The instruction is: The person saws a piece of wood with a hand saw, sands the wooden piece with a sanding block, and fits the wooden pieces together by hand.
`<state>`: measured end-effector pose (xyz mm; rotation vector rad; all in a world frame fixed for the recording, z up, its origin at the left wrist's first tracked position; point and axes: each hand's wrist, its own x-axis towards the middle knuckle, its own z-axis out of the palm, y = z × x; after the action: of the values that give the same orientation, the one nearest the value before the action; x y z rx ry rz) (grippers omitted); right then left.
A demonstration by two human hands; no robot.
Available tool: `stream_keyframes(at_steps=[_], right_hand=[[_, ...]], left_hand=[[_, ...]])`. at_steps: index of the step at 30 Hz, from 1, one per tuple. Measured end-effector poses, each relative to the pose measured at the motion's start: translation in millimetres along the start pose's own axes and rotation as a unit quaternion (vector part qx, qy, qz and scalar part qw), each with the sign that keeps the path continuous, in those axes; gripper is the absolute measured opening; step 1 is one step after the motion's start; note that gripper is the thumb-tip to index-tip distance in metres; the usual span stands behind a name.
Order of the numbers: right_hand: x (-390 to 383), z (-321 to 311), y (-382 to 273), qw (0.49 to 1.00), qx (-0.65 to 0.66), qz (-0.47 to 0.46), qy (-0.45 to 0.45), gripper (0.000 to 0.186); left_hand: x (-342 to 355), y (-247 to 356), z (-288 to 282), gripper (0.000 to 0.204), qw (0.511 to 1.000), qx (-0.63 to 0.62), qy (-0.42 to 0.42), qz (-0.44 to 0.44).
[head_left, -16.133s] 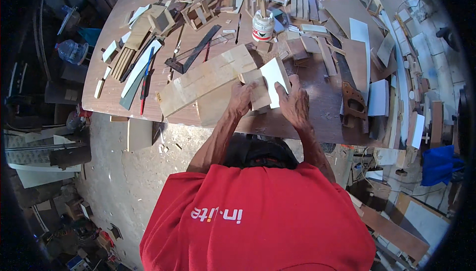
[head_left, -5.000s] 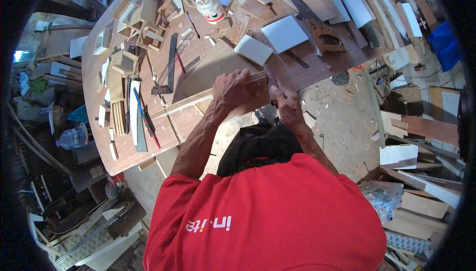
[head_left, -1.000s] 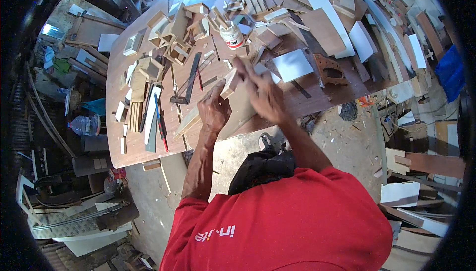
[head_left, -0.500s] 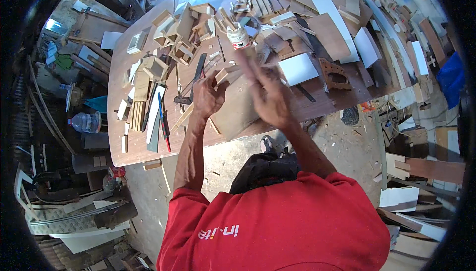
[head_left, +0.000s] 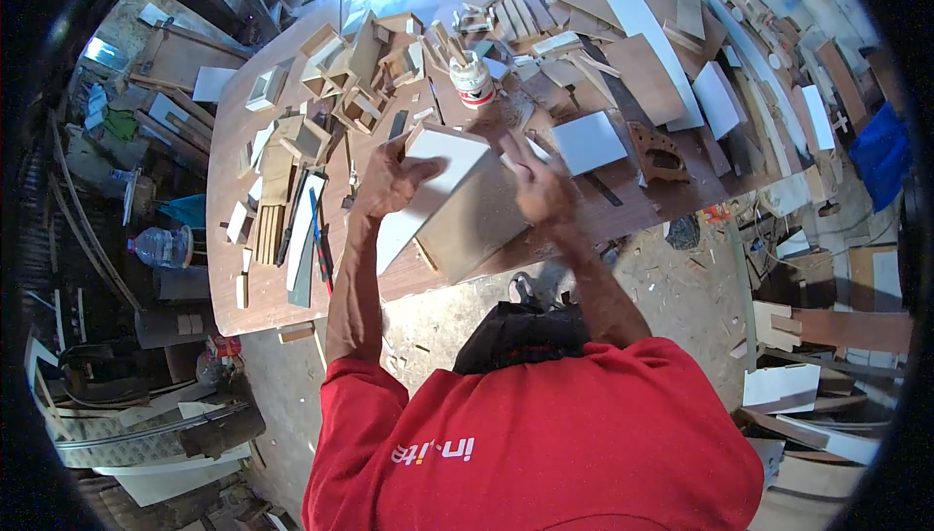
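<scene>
My left hand (head_left: 391, 183) grips the upper left edge of a white-faced board (head_left: 443, 163), thumb over its face. The board stands tilted above the near part of the table. Against its right side shows a brown sheet (head_left: 475, 225); whether the two are joined I cannot tell. Just right of the board, my right hand (head_left: 545, 189) is blurred, with its fingers closed round a thin, pale thing that I cannot make out. Beyond both hands stands a white jar (head_left: 473, 82) with a red band, with wooden sticks at its rim.
Small wooden box frames (head_left: 360, 103) and offcuts crowd the table's far left. A handsaw (head_left: 656, 154) lies at the right beside a white panel (head_left: 590, 142). Rulers and a blue-and-red tool (head_left: 319, 239) lie at the left. Stacked boards (head_left: 837, 327) line the right side.
The white-faced board has come up into view in my left hand. My right hand has drawn back slightly toward me and to the right, away from the jar.
</scene>
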<state>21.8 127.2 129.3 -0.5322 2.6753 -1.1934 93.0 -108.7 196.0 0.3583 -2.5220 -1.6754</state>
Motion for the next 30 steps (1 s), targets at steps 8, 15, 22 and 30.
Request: stream_keyframes(at_steps=[8,15,22,30], right_hand=[[13.7,22.0,71.5,0.998,0.025,-0.047,0.040,0.056],[29.6,26.5,85.7,0.978,-0.147,-0.119,0.086,0.055],[-6.6,-8.1,-60.0,0.916,0.343,-0.103,-0.181,0.053],[-19.9,24.2,-63.2,0.912,0.396,-0.111,-0.001,0.032]], left_hand=[[-10.1,18.6,-34.7,0.037,0.990,-0.108,-0.093,-0.021],[-12.5,34.1,-40.1,0.042,0.988,-0.081,-0.124,-0.044],[-2.6,9.5,-47.3,0.046,0.984,-0.043,-0.163,-0.049],[9.9,-0.4,-37.9,0.058,0.984,-0.075,-0.161,-0.028]])
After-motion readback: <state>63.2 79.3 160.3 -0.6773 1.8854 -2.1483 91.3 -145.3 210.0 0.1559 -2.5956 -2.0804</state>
